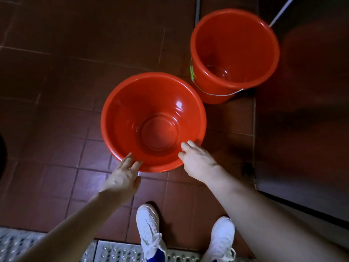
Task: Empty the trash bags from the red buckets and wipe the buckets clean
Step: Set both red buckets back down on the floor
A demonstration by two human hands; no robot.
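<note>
Two empty red buckets stand on the tiled floor, with no bag in either. The near red bucket is wide and glossy inside. My left hand lies against its near rim with fingers straight and apart, fingertips touching the edge. My right hand has its fingers curled on the rim at the near right. The far red bucket stands behind and to the right, apart from both hands. Its wire handle hangs down the front and has a green grip.
Dark red floor tiles surround the buckets. A dark metal cabinet stands along the right side. My white shoes are below, next to a perforated metal drain grate. A white pole leans at the top right.
</note>
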